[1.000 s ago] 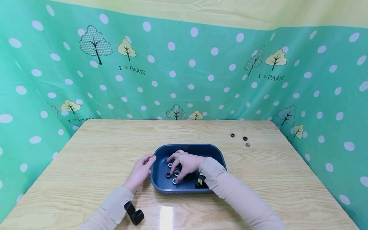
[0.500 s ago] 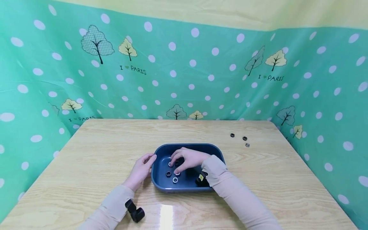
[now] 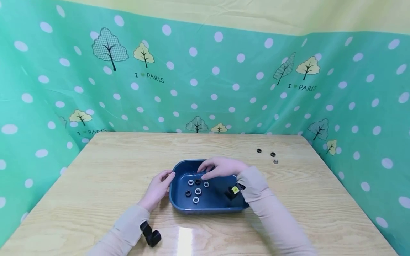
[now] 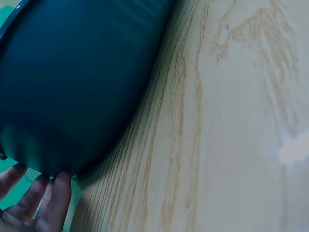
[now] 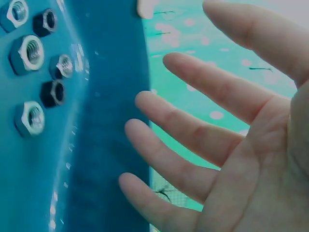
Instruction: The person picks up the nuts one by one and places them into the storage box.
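A dark blue rectangular plastic tub [image 3: 211,209] stands on the table before me. My left hand [image 3: 157,187] grips its left rim, thumb on the edge and fingers against the outer wall. In the left wrist view those fingers [image 4: 57,200] meet the tub's outside. Several hex nuts, silver [image 3: 198,191] and black [image 3: 188,193], lie loose on the left part of the tub floor. Above the tub's back part hovers my right hand [image 3: 224,167]; the right wrist view shows its fingers [image 5: 169,157] spread, with nothing held, apart from the nuts [image 5: 30,54].
Two black nuts [image 3: 259,150] and a silver nut [image 3: 276,161] lie on the wooden table [image 3: 121,160], back right of the tub. A green dotted curtain [image 3: 179,89] hangs behind and at both sides. Each wrist carries a small black camera.
My right hand has risen from among the nuts and moved back and right, uncovering them. My left hand keeps its grip on the tub rim.
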Tool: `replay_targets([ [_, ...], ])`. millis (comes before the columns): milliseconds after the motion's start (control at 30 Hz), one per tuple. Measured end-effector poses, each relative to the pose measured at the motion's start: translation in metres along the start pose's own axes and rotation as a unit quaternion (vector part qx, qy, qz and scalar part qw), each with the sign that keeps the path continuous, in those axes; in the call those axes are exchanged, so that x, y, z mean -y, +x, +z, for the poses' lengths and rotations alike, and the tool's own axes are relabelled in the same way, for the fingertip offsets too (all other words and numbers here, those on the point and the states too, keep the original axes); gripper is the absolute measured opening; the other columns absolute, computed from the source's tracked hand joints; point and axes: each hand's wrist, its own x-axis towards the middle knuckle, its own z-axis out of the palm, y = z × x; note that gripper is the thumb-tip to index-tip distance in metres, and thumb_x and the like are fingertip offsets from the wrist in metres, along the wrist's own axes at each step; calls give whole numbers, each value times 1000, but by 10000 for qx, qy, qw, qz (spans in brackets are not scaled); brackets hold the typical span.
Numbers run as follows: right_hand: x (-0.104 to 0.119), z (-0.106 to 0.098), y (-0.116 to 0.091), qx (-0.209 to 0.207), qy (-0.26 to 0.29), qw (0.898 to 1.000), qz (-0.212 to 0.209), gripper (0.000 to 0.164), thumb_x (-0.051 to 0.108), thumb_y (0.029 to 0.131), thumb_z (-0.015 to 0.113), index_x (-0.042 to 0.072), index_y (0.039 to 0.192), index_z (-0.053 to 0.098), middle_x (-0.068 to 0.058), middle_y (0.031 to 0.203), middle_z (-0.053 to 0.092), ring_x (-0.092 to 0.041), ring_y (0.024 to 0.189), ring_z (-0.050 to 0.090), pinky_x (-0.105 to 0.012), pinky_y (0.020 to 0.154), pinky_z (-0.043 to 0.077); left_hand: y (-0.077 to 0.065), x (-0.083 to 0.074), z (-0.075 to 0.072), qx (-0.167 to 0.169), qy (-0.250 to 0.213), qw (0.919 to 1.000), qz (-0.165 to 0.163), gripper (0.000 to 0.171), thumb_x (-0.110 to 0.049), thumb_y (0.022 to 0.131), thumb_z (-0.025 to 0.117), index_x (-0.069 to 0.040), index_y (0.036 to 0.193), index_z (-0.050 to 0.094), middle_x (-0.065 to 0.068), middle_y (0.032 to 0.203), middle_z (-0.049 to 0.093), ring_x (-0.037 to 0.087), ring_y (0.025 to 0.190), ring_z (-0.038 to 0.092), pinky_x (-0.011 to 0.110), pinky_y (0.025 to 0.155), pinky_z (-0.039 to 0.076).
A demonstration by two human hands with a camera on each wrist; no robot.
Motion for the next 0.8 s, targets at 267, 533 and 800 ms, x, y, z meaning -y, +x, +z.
replay_targets([
  [267,-11,-12,-26,-214,211,9994,-189,35,25,91,62,5,120,62,-14,118,63,-17,103,59,-28,87,50,2,0,0,-33,-86,9999,87,43,-33,99,47,-3,130,52,19,127,56,21,99,60,33,74,58],
  [533,-29,-8,-45,-420,182,9989,-56,34,27,92,61,5,118,63,-14,118,62,-18,103,60,-32,89,51,-1,1,0,-33,35,10000,46,44,-35,100,46,-5,131,51,19,132,53,26,110,57,33,79,58],
  [800,-45,-8,-70,-830,313,9960,-109,31,23,93,59,2,115,63,-18,117,62,-23,103,60,-36,88,52,0,0,1,-31,-92,10000,15,44,-35,99,47,-4,131,51,19,132,53,26,109,58,32,79,58],
])
